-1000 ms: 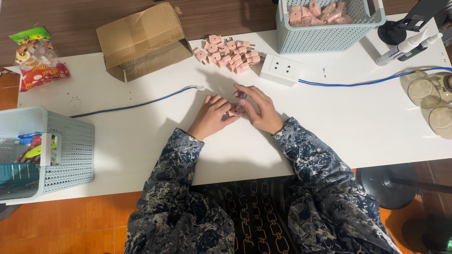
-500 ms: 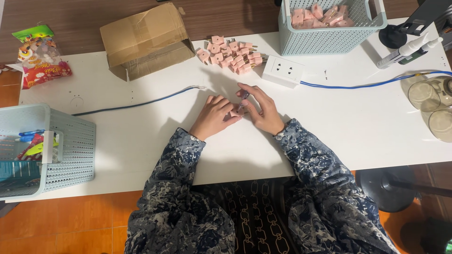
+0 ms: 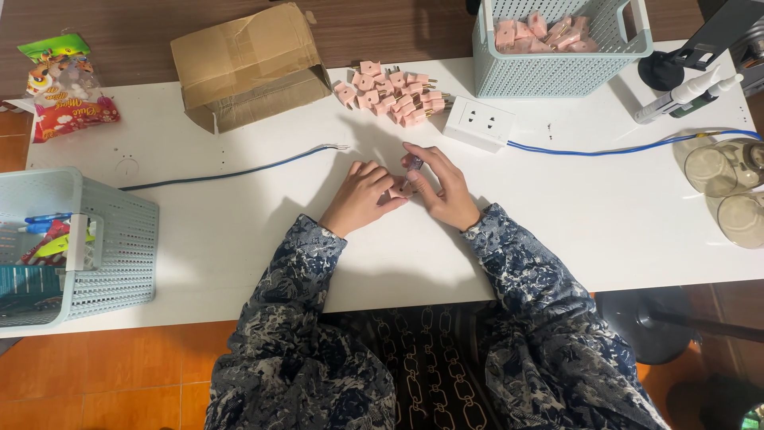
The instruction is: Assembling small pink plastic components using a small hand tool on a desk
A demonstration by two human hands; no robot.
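L hand point(image 3: 364, 193): flat on worktop point(image 3: 239, 239), fingertips pinching small pink plug point(image 3: 407, 180) w/ R.
R hand point(image 3: 442, 185): curled over plug, same spot as 1 s ago; prob. mid-fitting, can't tell.
Beyond: blue cable point(image 3: 239, 170), white socket point(image 3: 478, 123), plug pile point(image 3: 390, 91), basket point(image 3: 557, 64).

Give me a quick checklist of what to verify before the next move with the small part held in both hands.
1. Left hand on the small part: ok, fingertips touch it.
2. Right hand on the part: ok, pinched from above.
3. Part's exact state: cannot tell, mostly hidden by fingers.
4. Pile of pink plugs within view: ok, on the table.
5. White socket block clear of both hands: ok.
6. Loose blue cable end clear of the hands: ok.
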